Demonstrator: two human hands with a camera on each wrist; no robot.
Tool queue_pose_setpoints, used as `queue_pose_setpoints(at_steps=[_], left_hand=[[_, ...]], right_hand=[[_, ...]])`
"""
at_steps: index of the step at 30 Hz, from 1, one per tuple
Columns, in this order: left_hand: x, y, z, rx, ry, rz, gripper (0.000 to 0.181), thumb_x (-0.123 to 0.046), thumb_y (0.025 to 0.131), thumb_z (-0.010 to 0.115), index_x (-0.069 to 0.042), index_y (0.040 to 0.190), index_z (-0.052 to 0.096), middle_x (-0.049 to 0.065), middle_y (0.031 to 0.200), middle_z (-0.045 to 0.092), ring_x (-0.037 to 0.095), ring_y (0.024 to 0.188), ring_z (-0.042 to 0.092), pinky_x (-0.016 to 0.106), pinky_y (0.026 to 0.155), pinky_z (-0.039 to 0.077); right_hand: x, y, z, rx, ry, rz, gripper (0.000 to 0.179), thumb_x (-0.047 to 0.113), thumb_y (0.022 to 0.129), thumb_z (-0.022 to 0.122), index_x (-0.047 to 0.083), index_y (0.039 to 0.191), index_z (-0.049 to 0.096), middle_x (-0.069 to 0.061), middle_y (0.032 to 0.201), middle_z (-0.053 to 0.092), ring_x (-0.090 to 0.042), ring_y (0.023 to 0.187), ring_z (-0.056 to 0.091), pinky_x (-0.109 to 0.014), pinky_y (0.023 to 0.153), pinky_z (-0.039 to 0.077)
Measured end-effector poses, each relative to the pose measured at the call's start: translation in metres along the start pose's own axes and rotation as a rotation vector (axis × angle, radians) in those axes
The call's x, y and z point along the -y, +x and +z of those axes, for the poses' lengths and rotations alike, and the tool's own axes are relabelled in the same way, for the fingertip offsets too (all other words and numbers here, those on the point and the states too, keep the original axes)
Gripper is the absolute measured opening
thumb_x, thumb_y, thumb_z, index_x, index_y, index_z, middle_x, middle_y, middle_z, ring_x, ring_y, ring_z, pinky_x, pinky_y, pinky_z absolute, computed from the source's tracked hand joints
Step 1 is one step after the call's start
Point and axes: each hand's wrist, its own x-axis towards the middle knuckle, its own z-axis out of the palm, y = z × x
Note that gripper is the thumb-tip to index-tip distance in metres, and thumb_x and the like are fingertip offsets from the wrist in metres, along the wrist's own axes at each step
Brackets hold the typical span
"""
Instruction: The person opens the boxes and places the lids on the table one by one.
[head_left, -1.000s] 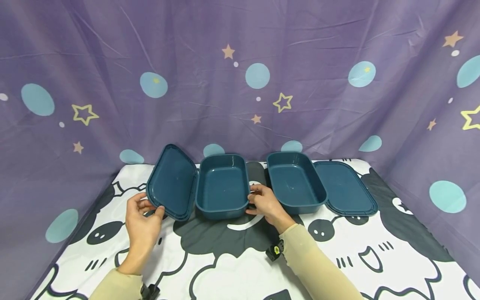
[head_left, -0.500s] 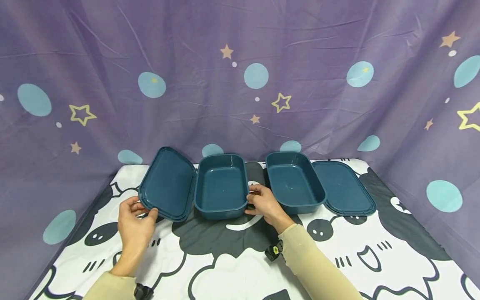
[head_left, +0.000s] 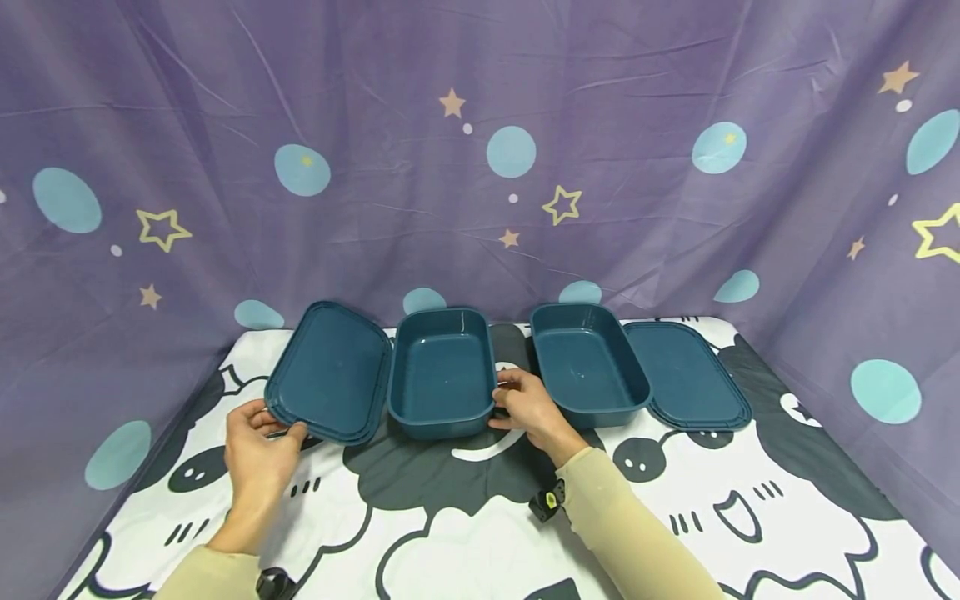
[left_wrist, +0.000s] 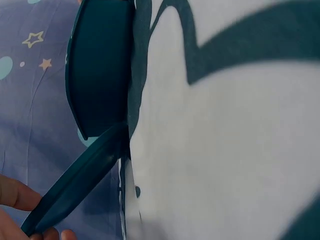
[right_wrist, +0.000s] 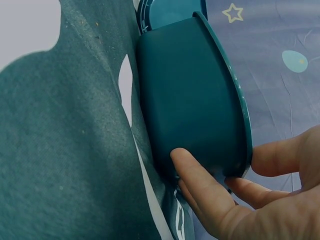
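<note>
On the left, my left hand (head_left: 258,454) pinches the near-left corner of a dark blue lid (head_left: 330,375), thumb on one face and fingers on the other. In the left wrist view the lid (left_wrist: 75,182) slants, its held side raised and its far edge low beside the box. Right of it stands a matching food container (head_left: 442,375), upright with nothing inside. My right hand (head_left: 528,408) touches that container's right side. The right wrist view shows its fairly straight fingers (right_wrist: 200,185) against the container's outer wall (right_wrist: 190,95) and rim.
A second dark blue container (head_left: 588,358) stands upright to the right, with another lid (head_left: 686,375) lying flat beside it. A black-and-white patterned cloth (head_left: 465,550) covers the table. Behind hangs a purple curtain (head_left: 375,208) with stars and dots.
My left hand has moved left and slightly down, tilting the lid's left side outward and lower, so its face lies flatter. The right hand and the containers have stayed in place.
</note>
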Motion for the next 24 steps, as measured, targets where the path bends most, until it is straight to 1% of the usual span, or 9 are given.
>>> queue_pose_setpoints(at_steps=[4,8,11,14,18,21,24], left_hand=[[0.002,0.002,-0.004,0.024,0.012,-0.040,0.062,-0.001,0.077,0.072,-0.001,0.130,0.042,0.012,0.105,0.058,-0.001,0.074,0.048,0.021,0.069,0.037],[0.006,0.004,-0.006,0.040,0.018,-0.067,0.063,-0.002,0.076,0.073,-0.001,0.131,0.041,0.013,0.105,0.058,-0.005,0.071,0.046,0.020,0.068,0.038],[0.009,0.006,-0.007,0.047,0.026,-0.090,0.064,-0.003,0.077,0.072,-0.001,0.132,0.040,0.014,0.106,0.058,-0.001,0.074,0.047,0.021,0.069,0.037],[0.011,0.007,-0.007,0.055,0.034,-0.114,0.065,-0.005,0.078,0.072,0.000,0.134,0.038,0.014,0.108,0.057,0.007,0.079,0.049,0.021,0.067,0.038],[0.014,0.008,-0.007,0.064,0.041,-0.136,0.066,-0.004,0.078,0.070,0.001,0.135,0.036,0.016,0.108,0.056,0.018,0.085,0.052,0.016,0.059,0.039],[0.016,0.009,-0.007,0.074,0.050,-0.152,0.068,-0.003,0.078,0.070,0.004,0.135,0.035,0.018,0.108,0.056,0.021,0.085,0.054,0.014,0.054,0.039],[0.018,0.011,-0.007,0.091,0.049,-0.169,0.069,-0.003,0.078,0.071,0.006,0.136,0.033,0.019,0.107,0.056,0.019,0.082,0.053,0.014,0.052,0.040]], right_hand=[[0.001,-0.001,0.000,-0.002,-0.003,0.002,0.038,-0.001,0.092,0.048,-0.008,0.130,0.046,-0.018,0.108,0.049,-0.025,0.089,0.052,-0.046,0.075,0.055],[0.001,-0.002,0.000,-0.001,-0.006,0.001,0.038,-0.001,0.093,0.048,-0.007,0.130,0.046,-0.019,0.109,0.049,-0.025,0.089,0.052,-0.046,0.075,0.055],[0.001,-0.002,0.000,0.001,-0.007,0.001,0.038,-0.001,0.093,0.048,-0.007,0.130,0.046,-0.021,0.111,0.048,-0.026,0.090,0.052,-0.046,0.075,0.055],[0.001,-0.002,0.000,0.004,-0.006,0.005,0.038,-0.001,0.093,0.048,-0.007,0.131,0.046,-0.022,0.113,0.048,-0.026,0.091,0.052,-0.046,0.075,0.055],[0.001,-0.002,0.001,0.004,-0.008,0.001,0.038,-0.001,0.093,0.048,-0.007,0.131,0.045,-0.023,0.115,0.047,-0.026,0.091,0.052,-0.046,0.075,0.055],[0.000,-0.001,0.000,0.002,-0.007,-0.001,0.038,-0.001,0.093,0.048,-0.007,0.130,0.046,-0.022,0.113,0.048,-0.026,0.090,0.052,-0.046,0.074,0.055],[0.000,0.000,0.000,0.000,-0.004,0.002,0.038,-0.001,0.093,0.048,-0.007,0.130,0.046,-0.020,0.111,0.048,-0.026,0.090,0.052,-0.046,0.074,0.055]])
